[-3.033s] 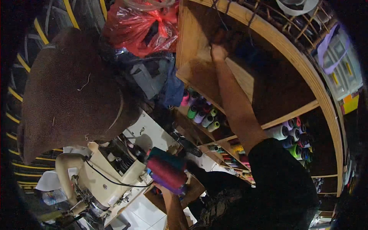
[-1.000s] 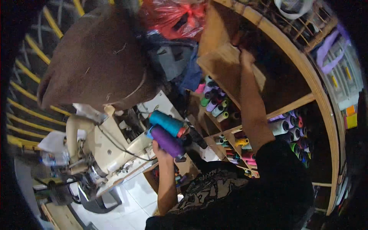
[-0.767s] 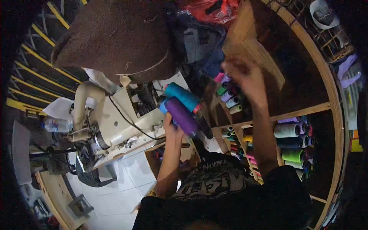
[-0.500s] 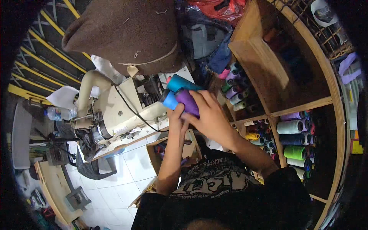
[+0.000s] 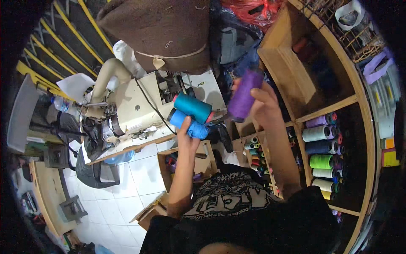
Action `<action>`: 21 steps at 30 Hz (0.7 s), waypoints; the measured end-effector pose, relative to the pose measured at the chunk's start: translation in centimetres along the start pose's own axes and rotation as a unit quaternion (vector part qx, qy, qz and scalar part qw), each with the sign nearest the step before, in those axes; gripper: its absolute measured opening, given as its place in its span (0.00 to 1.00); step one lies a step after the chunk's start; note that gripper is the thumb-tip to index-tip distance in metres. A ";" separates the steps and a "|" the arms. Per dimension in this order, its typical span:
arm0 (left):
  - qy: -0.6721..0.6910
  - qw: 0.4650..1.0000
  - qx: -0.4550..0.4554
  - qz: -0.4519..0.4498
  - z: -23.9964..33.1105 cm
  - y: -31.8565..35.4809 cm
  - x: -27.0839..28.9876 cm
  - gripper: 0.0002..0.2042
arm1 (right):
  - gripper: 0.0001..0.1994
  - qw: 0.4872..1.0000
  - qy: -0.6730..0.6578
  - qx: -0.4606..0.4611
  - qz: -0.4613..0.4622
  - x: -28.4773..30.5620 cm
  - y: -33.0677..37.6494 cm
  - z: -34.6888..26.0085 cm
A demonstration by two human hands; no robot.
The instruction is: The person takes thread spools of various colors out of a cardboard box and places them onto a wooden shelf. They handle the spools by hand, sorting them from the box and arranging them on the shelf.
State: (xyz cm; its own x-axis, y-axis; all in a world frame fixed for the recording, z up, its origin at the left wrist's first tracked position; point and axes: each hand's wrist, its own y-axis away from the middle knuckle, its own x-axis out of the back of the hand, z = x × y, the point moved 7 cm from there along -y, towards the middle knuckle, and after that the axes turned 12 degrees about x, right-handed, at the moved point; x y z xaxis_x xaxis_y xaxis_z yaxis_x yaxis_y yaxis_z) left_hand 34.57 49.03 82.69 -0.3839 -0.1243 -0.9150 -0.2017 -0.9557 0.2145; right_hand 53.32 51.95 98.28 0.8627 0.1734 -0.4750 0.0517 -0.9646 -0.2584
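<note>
My left hand (image 5: 186, 137) is closed around a blue thread spool (image 5: 198, 129), its thumb across the side and some thread loose at one end. Against that spool lies a teal thread spool (image 5: 192, 107) with pink ends, apparently held in the same hand; the fingers underneath are hidden. Off to the right, my right hand (image 5: 266, 103) grips a purple thread spool (image 5: 245, 96), tilted and slightly blurred, in front of the wooden shelf.
An industrial sewing machine (image 5: 137, 101) stands on a white table at left. Colored spools (image 5: 322, 161) fill compartments of the wooden shelf (image 5: 325, 109) at right. Below my left forearm sits an open cardboard box (image 5: 163, 169). A brown cloth-covered bundle (image 5: 169, 34) rises behind the table.
The purple spool has moved away to the right in my right hand, apart from the other two. My left hand stays with the blue and teal spools, now lower in view.
</note>
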 end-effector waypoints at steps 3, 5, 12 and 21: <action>-0.013 1.000 0.007 0.018 0.0 1.3 1.5 0.24 | 0.24 1.000 0.003 0.000 -0.020 1.1 0.1 -0.3; -0.017 1.000 -0.005 0.025 0.3 2.7 2.4 0.24 | 0.22 0.998 -0.051 0.017 -0.040 0.9 -0.1 -0.6; -0.018 0.995 -0.032 0.090 1.1 8.0 7.0 0.23 | 0.22 0.992 -0.100 -0.001 -0.074 -2.6 0.0 -0.2; -0.045 0.989 -0.067 0.124 1.7 11.8 7.5 0.22 | 0.17 0.965 -0.255 -0.030 -0.057 -3.8 0.5 0.2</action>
State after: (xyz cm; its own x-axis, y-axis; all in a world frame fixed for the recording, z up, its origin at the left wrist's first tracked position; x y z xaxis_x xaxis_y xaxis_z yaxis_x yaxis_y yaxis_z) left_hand 27.79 37.25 78.92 -0.4857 -0.3404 -0.8051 0.0279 -0.9266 0.3750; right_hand 50.02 50.82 99.76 0.4906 0.3397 -0.8024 0.1736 -0.9405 -0.2921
